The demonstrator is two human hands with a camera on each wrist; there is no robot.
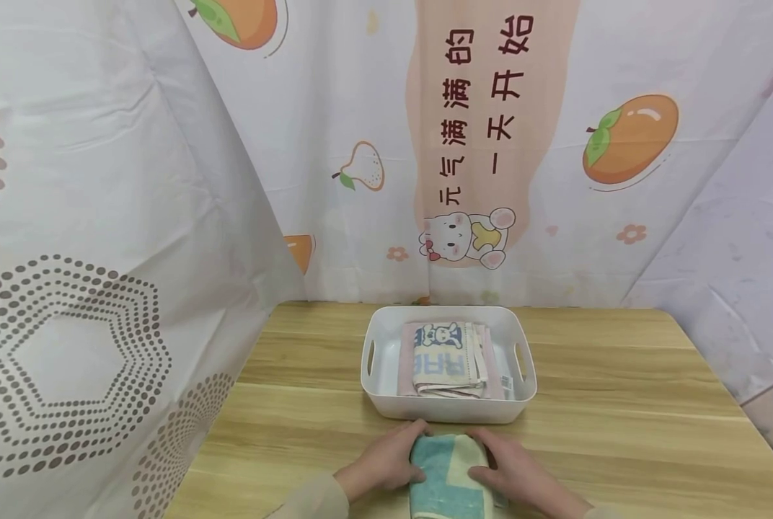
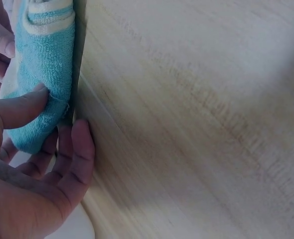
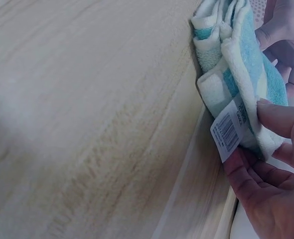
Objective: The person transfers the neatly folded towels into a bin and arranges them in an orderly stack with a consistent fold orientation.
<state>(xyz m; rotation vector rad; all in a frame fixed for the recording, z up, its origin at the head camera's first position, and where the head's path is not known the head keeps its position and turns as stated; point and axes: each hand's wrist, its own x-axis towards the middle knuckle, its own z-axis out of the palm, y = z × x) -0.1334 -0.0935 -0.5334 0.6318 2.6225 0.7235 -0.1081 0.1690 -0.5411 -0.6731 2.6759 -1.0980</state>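
A folded teal and cream towel (image 1: 448, 479) lies at the near side of the table, just in front of the white basket. At its left edge my left hand (image 1: 389, 458) grips it; the left wrist view shows the thumb on the teal terry cloth (image 2: 45, 64) and the fingers curled at its lower side. My right hand (image 1: 510, 468) pinches the opposite edge between thumb and fingers. Beside those right fingers, a white barcode label (image 3: 229, 130) sticks out from the folded layers (image 3: 246, 64).
The white plastic basket (image 1: 445, 411) with side handle holes stands beyond my hands. Inside it, a cream and blue printed folded towel (image 1: 448, 367) lies on a pink one (image 1: 407, 367). Wood-grain table (image 1: 620, 404) extends to both sides; a printed curtain (image 1: 360, 238) hangs behind.
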